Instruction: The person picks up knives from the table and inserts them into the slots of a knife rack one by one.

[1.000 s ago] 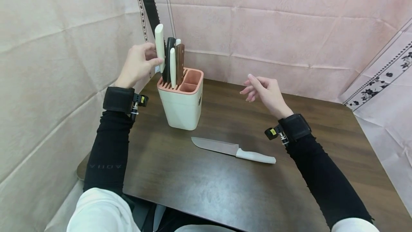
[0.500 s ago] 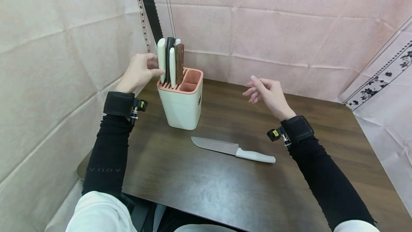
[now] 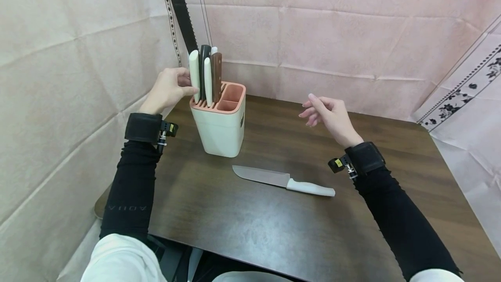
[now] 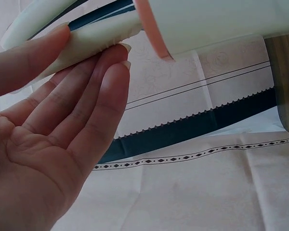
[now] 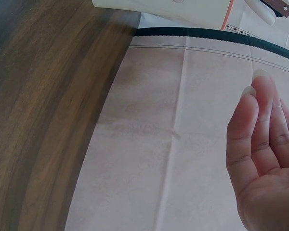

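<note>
At the left of the head view, my left hand (image 3: 167, 88) pinches a pale-green knife handle (image 3: 194, 73) between thumb and fingers. That knife stands upright in the leftmost slot of a pale-green knife block (image 3: 217, 134) with a salmon top; its blade is hidden inside. The left wrist view shows the thumb on one side of the handle (image 4: 103, 36) and the fingertips on the other, near the block's rim. My right hand (image 3: 330, 116) hovers above the table at the right, fingers loosely bent and holding nothing. In front of it lies a knife (image 3: 309, 187) with a white handle.
Beside the held knife, the block carries a black handle (image 3: 204, 71), a thin pale handle (image 3: 208, 82) and a brown handle (image 3: 216, 77). The loose knife's blade (image 3: 262, 176) points left on the brown table (image 3: 219, 212). Cloth walls (image 3: 332, 47) border the table behind and left.
The left hand has lowered with the pale-green knife, which has gone down into the block's slot. My right hand has drifted slightly right and down. The white-handled knife has stayed in place.
</note>
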`<action>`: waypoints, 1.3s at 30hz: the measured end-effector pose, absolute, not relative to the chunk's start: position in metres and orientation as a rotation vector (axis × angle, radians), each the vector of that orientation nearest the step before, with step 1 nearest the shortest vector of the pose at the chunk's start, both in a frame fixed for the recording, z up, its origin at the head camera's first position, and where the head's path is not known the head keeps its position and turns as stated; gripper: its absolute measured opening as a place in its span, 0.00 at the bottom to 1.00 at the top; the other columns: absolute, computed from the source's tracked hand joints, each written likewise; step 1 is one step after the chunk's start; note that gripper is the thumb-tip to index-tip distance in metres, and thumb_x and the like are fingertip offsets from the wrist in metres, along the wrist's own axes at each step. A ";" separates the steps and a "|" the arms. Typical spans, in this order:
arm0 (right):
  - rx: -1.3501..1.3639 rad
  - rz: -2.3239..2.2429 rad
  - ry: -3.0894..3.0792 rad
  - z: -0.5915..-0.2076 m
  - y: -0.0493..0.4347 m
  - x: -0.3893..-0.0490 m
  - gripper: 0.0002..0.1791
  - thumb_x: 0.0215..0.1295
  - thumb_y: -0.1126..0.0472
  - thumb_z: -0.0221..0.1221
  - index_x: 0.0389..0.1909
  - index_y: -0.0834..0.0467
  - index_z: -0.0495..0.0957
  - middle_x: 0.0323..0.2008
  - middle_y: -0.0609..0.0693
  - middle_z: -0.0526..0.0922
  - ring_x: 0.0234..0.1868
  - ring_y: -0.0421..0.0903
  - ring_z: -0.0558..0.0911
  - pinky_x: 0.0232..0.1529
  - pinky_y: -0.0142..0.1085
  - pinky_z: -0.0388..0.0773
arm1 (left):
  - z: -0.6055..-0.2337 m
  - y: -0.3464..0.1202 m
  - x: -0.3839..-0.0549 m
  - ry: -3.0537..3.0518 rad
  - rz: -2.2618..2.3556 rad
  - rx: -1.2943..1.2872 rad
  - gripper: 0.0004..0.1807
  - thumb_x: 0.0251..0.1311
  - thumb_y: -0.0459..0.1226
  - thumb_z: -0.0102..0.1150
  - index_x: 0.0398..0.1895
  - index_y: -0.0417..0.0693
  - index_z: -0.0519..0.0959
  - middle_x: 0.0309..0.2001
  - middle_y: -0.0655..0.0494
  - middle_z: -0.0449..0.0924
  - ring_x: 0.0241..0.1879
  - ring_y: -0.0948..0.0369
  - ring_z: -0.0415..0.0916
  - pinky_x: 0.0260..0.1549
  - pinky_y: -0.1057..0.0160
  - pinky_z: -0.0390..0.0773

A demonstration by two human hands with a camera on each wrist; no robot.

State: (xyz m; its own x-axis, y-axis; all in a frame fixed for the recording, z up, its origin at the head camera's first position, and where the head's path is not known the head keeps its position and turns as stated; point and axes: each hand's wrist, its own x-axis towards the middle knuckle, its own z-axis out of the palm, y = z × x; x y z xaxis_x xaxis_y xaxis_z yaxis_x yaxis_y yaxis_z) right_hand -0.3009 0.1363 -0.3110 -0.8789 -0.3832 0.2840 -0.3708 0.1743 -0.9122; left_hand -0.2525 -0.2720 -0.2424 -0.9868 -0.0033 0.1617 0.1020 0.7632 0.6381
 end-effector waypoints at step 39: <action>-0.879 -0.641 2.422 -0.422 0.213 -0.258 0.12 0.45 0.63 0.73 0.28 0.57 0.79 0.25 0.46 0.79 0.27 0.40 0.74 0.29 0.30 0.71 | -0.241 -0.263 -0.243 -2.548 -1.031 0.007 0.22 0.64 0.41 0.56 0.60 0.43 0.72 0.52 0.41 0.79 0.47 0.54 0.76 0.44 0.64 0.72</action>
State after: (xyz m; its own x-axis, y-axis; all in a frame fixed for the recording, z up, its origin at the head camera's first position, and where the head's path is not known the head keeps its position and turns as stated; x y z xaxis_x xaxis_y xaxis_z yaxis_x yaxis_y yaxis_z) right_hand -0.2582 0.2126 -0.4216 -0.6775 -0.6817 -0.2761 -0.4560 0.6839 -0.5695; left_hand -0.2428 -0.2634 -0.2410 -0.9237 -0.1483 0.3531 0.1389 0.7294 0.6698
